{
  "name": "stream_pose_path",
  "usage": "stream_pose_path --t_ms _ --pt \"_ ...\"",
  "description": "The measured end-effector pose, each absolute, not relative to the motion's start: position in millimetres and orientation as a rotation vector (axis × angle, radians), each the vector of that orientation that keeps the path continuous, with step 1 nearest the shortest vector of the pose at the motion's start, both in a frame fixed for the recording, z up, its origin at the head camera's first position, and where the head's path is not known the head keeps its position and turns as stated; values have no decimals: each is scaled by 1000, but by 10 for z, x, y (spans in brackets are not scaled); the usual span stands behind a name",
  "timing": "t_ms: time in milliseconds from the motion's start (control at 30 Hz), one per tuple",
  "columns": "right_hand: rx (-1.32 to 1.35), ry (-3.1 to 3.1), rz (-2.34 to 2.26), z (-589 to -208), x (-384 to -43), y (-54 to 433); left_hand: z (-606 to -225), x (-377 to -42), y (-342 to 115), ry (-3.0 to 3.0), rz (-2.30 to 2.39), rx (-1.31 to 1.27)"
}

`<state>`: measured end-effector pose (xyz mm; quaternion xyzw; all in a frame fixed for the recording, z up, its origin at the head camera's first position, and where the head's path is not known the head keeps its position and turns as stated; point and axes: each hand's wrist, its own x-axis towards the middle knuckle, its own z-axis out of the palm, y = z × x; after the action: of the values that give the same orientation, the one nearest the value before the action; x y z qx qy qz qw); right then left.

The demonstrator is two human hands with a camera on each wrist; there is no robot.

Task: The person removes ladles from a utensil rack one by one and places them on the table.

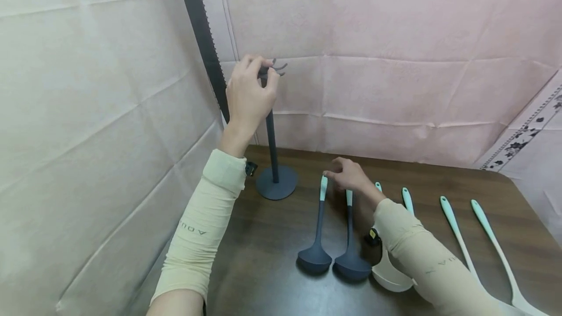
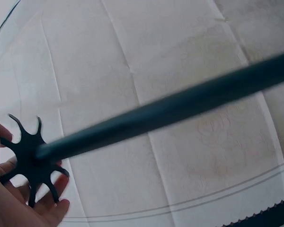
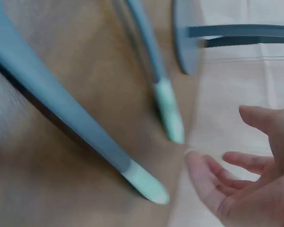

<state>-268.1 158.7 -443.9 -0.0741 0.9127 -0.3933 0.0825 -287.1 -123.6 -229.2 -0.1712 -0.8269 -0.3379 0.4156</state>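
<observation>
A dark utensil stand with a round base and curved hooks on top stands at the back left of the table. My left hand holds its top, the fingers bent around the hook ring. Lower and to the right, my right hand hovers by the handle ends of two dark ladles, thumb and fingers apart, holding nothing. The left ladle and the right ladle lie side by side, bowls toward me, with mint handle tips. In the right wrist view a mint handle tip sits just beyond the fingers.
A cream ladle lies under my right forearm, partly covered. Farther right on the brown table are more cream utensils with mint handles, such as the rightmost one. Cloth walls enclose the back and left.
</observation>
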Motion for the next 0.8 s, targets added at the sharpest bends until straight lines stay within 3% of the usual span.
stream_pose_path --t_ms 267,433,800 --pt "-431 2996 -964 -3904 -2433 1855 -2220 -2844 -1299 -2136 -862 -342" --pt "-414 3097 -843 -3702 -2269 1969 -2186 -2774 -1363 -2121 -753 -318" --pt "-414 3410 -790 -3582 -1929 2176 -2267 -2417 -1013 -1546 -515 -733"
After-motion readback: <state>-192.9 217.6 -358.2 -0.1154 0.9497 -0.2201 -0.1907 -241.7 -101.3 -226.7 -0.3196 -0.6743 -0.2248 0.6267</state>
